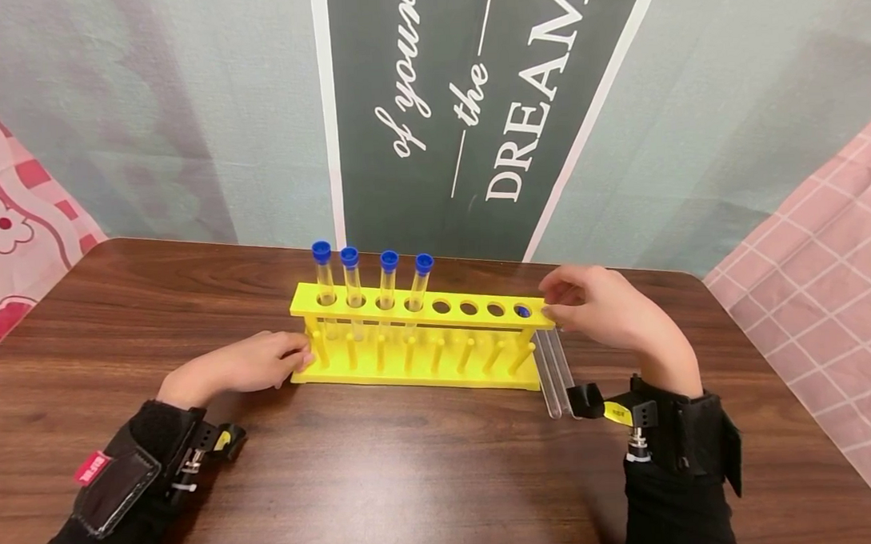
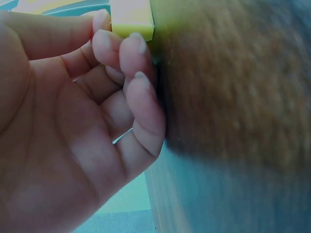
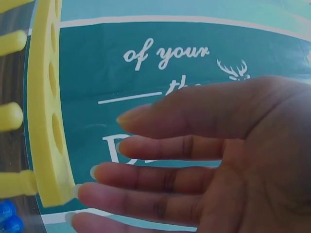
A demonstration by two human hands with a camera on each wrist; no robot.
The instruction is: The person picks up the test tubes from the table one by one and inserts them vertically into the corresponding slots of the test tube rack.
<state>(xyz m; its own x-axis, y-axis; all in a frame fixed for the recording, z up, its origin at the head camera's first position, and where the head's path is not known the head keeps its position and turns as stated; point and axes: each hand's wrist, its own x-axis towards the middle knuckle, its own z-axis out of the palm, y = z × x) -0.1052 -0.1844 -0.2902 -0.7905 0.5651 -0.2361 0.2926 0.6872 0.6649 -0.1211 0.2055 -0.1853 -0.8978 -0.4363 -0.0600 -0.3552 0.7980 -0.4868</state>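
Note:
A yellow test tube rack stands on the table, a row of round holes along its top bar. Several clear test tubes with blue caps stand upright in the left holes; the right holes hold none. My left hand grips the rack's lower left end, thumb and fingertips at its yellow corner in the left wrist view. By the top bar's right end is my right hand, its fingers extended and apart, fingertips right at the bar's edge. Nothing is held in that hand.
More clear tubes lie on the brown table beside the rack's right end. Their blue caps show in the right wrist view. A printed cloth with white lettering hangs behind the table.

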